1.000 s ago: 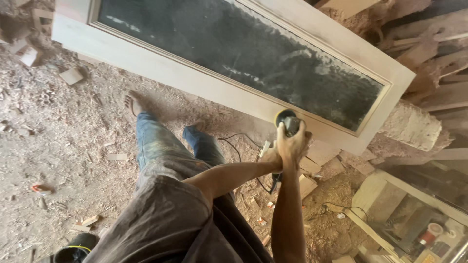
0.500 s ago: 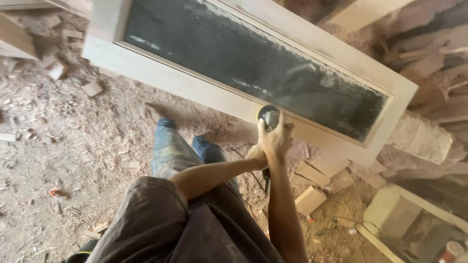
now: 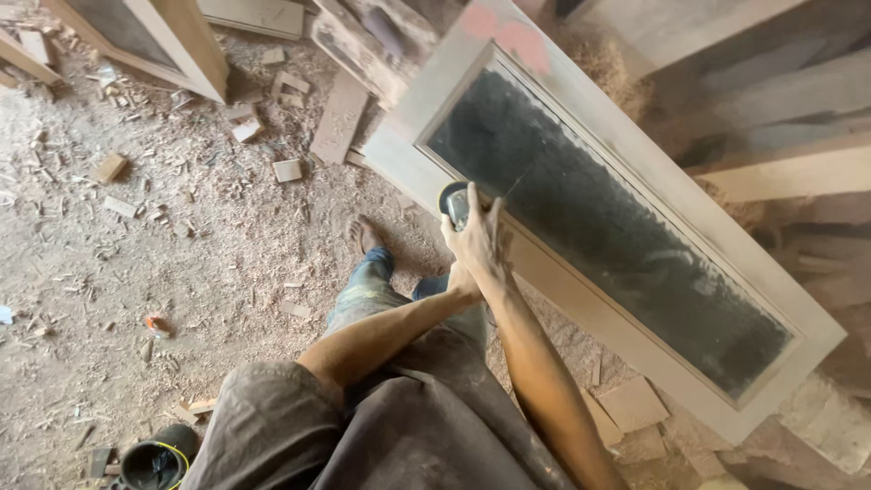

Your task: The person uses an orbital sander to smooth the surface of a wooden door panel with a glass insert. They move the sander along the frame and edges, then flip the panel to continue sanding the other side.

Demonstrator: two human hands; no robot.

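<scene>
A dark power sander [image 3: 455, 201] is gripped by the right hand [image 3: 478, 240] and pressed on the near rail of the glazed door frame [image 3: 581, 299], the left hand [image 3: 463, 283] closed at the right wrist. Sanding appears underway; steady travel along the rail beyond the hand is called for next.

A dark round power sander [image 3: 455, 201] is gripped by the right hand [image 3: 479, 243] against the pale wooden door frame [image 3: 581, 304]. The left hand [image 3: 463, 286] is hidden behind the right wrist. Sawdust-covered floor [image 3: 181, 254] is strewn with wood offcuts [image 3: 288, 170].
</scene>
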